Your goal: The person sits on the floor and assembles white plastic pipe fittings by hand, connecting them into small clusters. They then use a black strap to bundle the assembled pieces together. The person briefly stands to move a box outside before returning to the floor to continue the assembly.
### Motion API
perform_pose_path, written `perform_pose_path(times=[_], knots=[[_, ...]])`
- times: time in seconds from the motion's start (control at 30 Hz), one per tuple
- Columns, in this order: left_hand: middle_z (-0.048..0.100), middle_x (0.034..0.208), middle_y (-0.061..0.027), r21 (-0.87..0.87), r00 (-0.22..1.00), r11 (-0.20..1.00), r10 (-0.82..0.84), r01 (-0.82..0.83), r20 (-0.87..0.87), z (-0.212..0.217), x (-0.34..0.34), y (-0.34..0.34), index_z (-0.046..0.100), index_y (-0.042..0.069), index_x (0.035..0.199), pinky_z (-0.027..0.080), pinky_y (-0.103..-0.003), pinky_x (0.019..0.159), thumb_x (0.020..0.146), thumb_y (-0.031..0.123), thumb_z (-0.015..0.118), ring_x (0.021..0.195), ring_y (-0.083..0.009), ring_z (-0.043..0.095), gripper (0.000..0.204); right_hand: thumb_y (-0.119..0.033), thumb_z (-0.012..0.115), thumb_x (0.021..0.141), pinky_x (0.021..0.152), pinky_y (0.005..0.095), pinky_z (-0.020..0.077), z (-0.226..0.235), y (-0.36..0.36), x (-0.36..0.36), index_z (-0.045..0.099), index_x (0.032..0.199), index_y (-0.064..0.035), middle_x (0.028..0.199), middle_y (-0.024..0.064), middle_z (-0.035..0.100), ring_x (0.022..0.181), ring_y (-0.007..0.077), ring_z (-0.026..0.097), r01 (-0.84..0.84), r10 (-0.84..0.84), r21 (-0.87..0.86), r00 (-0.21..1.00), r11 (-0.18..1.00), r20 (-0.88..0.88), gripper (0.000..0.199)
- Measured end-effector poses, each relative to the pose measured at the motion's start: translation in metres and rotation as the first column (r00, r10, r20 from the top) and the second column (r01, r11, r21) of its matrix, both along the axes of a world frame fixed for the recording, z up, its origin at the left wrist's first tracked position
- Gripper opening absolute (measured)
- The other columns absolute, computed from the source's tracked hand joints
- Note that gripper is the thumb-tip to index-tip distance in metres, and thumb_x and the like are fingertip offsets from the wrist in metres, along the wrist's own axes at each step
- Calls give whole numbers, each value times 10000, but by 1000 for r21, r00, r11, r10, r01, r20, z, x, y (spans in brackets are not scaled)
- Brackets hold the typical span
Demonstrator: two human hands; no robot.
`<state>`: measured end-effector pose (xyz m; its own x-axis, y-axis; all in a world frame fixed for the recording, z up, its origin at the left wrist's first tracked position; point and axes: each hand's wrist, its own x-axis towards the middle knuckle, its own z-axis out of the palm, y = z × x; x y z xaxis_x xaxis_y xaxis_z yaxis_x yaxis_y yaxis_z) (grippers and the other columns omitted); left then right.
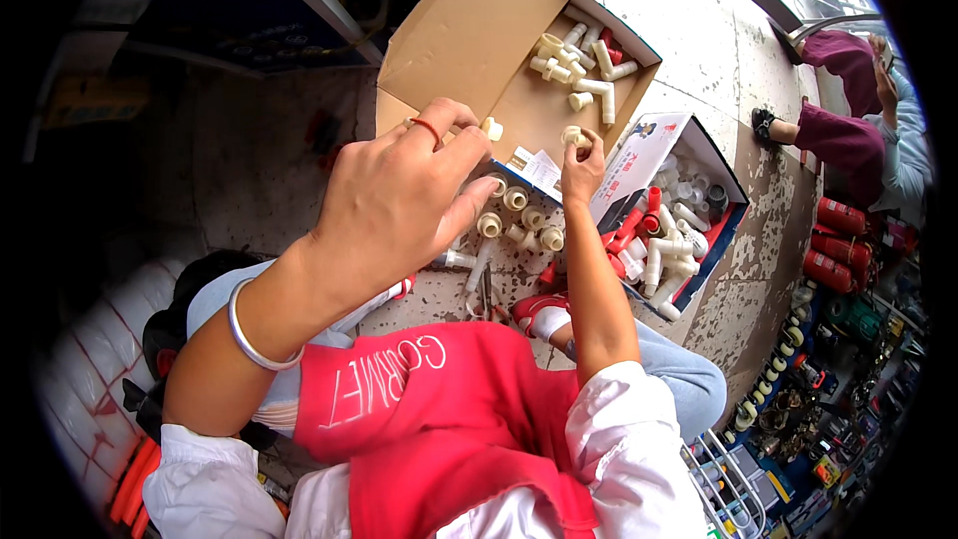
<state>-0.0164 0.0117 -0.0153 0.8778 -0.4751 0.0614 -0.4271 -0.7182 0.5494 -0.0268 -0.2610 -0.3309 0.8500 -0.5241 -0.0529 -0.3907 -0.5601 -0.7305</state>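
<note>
By edge of box [531, 122], right fingers [595, 149] pinching fitting [573, 136], room within.

Short cream plastic fitting [576, 137], pinched in right hand [582, 170], smaller cream piece [492, 128] near left hand [389, 190]

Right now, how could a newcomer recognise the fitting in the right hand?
Find the large, brown-lined open box. At its near side is the right hand, pinching a short cream fitting. Unlike the loose fittings inside, it is held.

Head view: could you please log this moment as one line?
left hand: fingers parted | right hand: holds cream fitting | cardboard box: lid raised, pipe fittings inside
</note>
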Motion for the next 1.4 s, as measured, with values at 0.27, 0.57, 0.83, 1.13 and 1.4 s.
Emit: perform_pose_path(times=[0.27, 0.57, 0.83, 1.13, 1.4], knots=[[594, 1056, -61, 2, 999, 1000, 3, -3, 51, -4, 0, 3, 605, 75, 923, 522, -358, 620, 787, 171, 712, 761, -282, 643, 198, -238, 729, 777, 579, 337, 475, 72, 94, -63, 599, 978, -95, 722, 76, 629, 627, 209, 623, -346, 349, 78, 936, 935, -35, 279], [590, 1062, -60, 1, 999, 1000, 2, -2, 40, 2, -2, 6, 594, 77, 923, 519, -359, 612, 787, 170, 715, 764, -285, 639, 205, -183, 646, 756, 601, 403, 510, 7, 121, -77, 545, 998, -118, 882, 92, 619, 750, 285, 651, -633, 600, -264, 774, 728, -203, 271], [583, 1070, -68, -6, 1000, 1000, 2, -2, 18, 6, -1, 8, 602, 77, 919, 511, -366, 600, 776, 171, 723, 740, -292, 634, 210, -277, 681, 796, 702, 425, 512, 5, 103, -8, 561, 1067, -115, 975, 108, 604, 898, 307, 627, -379, 349, -220, 923, 899, -161, 337], [577, 1068, -89, 59, 999, 998, -22, 25, -49, 7, 5, 4, 599, 68, 941, 516, -354, 600, 766, 160, 724, 734, -277, 640, 234, -297, 602, 796, 852, 426, 483, -28, 79, 45, 602, 1144, -105, 1064, 175, 649, 998, 338, 617, -271, 282, 89, 853, 958, -439, 397], [575, 1069, -102, 70, 994, 997, -17, 25, -108, 5, 5, 2, 600, 69, 946, 525, -356, 615, 743, 155, 735, 779, -283, 641, 258, -362, 644, 796, 902, 435, 446, -19, 8, 63, 655, 1103, -163, 1221, 141, 588, 1121, 317, 550, -128, 18, -233, 905, 964, -425, 366]])
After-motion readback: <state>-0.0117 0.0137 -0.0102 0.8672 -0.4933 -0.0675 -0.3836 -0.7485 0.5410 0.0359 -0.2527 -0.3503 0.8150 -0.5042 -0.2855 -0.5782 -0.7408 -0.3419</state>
